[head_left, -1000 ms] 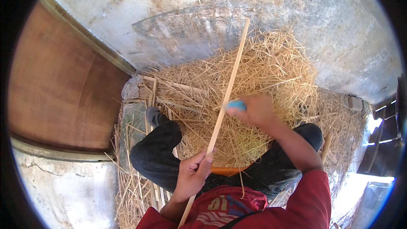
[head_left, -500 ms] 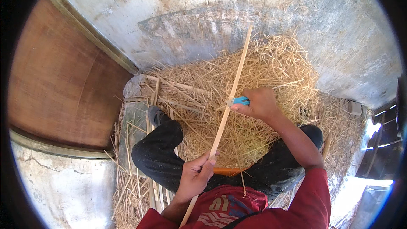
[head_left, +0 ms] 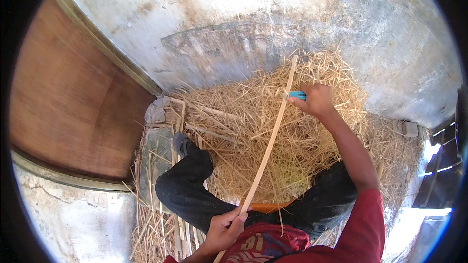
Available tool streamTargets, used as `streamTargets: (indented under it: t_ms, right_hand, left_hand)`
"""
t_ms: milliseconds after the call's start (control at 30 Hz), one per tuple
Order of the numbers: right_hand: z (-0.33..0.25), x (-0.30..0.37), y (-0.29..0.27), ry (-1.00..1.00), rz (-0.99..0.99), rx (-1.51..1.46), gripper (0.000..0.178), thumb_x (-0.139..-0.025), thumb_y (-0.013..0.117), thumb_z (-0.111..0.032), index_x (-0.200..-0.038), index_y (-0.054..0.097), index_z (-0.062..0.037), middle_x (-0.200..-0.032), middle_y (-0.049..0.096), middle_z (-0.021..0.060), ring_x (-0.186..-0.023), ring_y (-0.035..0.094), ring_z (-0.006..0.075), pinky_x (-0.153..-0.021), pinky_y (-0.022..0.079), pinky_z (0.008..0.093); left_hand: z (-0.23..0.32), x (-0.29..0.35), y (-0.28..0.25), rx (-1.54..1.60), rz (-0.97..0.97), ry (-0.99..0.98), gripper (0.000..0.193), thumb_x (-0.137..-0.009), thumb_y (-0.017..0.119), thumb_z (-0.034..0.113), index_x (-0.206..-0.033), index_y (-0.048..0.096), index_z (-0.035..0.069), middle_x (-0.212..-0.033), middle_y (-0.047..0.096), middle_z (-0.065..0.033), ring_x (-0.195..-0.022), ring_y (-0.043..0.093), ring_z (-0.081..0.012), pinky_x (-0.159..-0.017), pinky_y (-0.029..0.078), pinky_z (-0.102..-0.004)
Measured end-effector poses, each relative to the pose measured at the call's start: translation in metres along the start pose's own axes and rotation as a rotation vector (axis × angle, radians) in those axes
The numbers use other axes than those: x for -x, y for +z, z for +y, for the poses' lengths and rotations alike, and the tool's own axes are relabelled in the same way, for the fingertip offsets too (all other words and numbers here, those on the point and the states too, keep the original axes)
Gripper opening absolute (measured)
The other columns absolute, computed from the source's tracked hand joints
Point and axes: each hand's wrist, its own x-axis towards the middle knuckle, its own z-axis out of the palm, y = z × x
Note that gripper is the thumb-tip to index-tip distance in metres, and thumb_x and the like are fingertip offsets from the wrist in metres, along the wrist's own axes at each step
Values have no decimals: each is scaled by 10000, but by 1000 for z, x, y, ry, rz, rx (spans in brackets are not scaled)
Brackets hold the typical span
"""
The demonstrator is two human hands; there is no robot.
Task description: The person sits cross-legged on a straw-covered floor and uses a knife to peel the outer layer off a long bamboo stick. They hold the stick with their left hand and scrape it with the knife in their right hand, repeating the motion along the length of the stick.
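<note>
Item: long pale bamboo strip (head_left: 269, 142), running from the lap up and away over a heap of straw-like shavings (head_left: 243, 131)
Left hand (head_left: 225, 229): closed round the strip's near end, just above the red shirt
Right hand (head_left: 317, 100): closed on a blue-handled knife (head_left: 296, 95), whose blade is hard to make out, set against the strip near its far end
Risks, as judged: the blade may dig in and split the thin strip off-line; the unsupported middle may flex and snap; a slip may carry the edge toward the holding hand or the dark-trousered legs (head_left: 190, 192)
</note>
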Motion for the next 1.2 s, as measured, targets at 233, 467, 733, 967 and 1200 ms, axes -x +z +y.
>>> streamTargets:
  t_ms: [233,467,733,967,1200]
  right_hand:
    - [51,-15,-2,346,26,-51,750,-843,342,-756,-663,666,-105,-492,537,28,-449,556,180,-422,445,352]
    - [45,-11,-2,421,96,-21,733,-839,374,-738,-740,707,-93,-549,588,117,-529,621,276,-506,488,395]
    - [151,4,47,983,18,-247,877,-808,322,-795,-900,690,-4,-848,662,212,-858,644,361,-774,486,463]
    - [-29,-1,-25,544,-281,-380,810,-812,396,-777,-607,572,-12,-569,540,100,-524,484,238,-535,424,407]
    - [-145,63,-40,-289,-521,-277,739,-755,449,-786,-760,686,-87,-569,595,129,-549,626,311,-529,489,425]
  left_hand:
    - [-9,22,-3,-78,-50,-82,291,-964,523,136,-1199,570,-29,-681,471,64,-583,417,-6,-523,346,-172]
    - [-13,12,-2,-157,-62,57,300,-967,521,145,-1207,565,-30,-673,475,64,-579,424,-12,-518,352,-177]
    - [-13,34,-4,-250,-136,158,283,-960,533,142,-1192,587,-11,-665,485,60,-588,432,-7,-531,361,-182]
    - [-11,1,-18,-117,228,27,316,-967,529,185,-1229,574,15,-572,412,86,-479,366,6,-424,286,-186]
    - [8,-39,-15,-44,154,274,337,-978,505,156,-1271,539,-5,-639,439,67,-560,375,-8,-495,312,-186]
